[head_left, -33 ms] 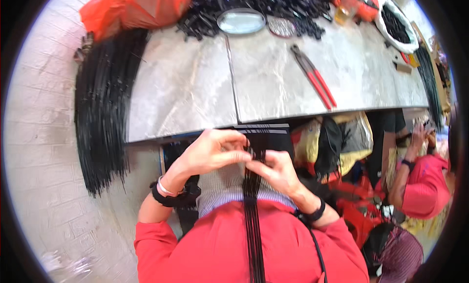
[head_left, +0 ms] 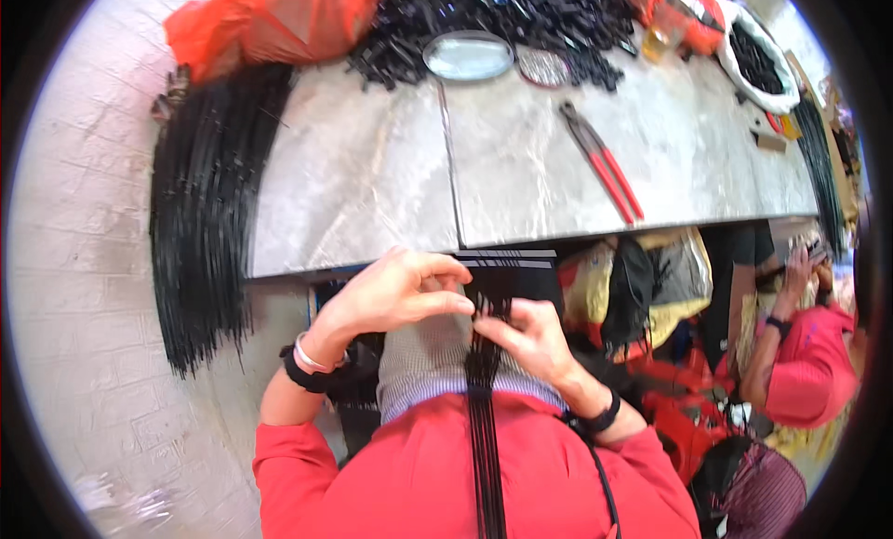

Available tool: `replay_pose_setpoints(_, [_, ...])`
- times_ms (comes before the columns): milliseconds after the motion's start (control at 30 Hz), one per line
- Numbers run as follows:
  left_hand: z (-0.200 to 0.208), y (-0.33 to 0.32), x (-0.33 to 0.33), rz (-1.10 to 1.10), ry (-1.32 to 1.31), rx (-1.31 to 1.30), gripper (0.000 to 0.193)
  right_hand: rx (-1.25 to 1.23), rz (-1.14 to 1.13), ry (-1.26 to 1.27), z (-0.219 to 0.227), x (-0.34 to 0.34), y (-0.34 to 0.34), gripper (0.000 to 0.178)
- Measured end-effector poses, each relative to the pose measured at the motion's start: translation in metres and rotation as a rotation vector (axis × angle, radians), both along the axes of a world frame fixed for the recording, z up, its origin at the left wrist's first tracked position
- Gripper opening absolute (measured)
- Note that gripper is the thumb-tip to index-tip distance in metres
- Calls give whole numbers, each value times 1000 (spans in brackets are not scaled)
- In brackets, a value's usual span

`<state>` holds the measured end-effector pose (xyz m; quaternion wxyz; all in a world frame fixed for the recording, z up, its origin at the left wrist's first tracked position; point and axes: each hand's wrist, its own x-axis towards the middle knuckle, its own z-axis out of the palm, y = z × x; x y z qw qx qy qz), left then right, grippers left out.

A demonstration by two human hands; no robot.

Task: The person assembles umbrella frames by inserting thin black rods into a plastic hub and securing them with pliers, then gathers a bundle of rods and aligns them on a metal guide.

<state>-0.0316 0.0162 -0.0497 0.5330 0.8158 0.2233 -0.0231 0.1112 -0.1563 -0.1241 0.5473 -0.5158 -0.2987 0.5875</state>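
Observation:
A bundle of thin black strands runs up the middle of my red top to my two hands, just below the table's front edge. My right hand is closed, with thumb and fingers pinching the strands from the right. Opposite it, my left hand is curled, its thumb and forefinger at the strands' left side; whatever lies in that pinch is too small and dark to make out. Above my fingers the strands meet a dark piece with pale stripes at the table edge.
Red-handled cutters lie on the grey table. Behind are a pile of black pieces, an oval dish and an orange bag. Long black strands hang over the left end. A co-worker in red sits at right.
The table and everything on it sit slightly lower in the picture. My right hand is a little lower, and the left hand's pose is almost the same.

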Motion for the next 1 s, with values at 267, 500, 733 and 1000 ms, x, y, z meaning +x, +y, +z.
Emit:
replay_pose_setpoints(267, [-23, 168, 41, 401, 84, 953, 30, 22, 22, 25, -7, -1, -2, 12])
replay_pose_setpoints(500, [-68, 203, 80, 781, 6, 813, 43, 1, -15, 56, -9, 7, -6, 11])
replay_pose_setpoints(733, [-80, 208, 73, 765, -152, 461, 30, 17, 5, 14, -6, 8, -6, 11])
replay_pose_setpoints(1000, [-31, 76, 35, 602, -401, -444, 25, 18, 54, -3, -2, 12, -5, 8])
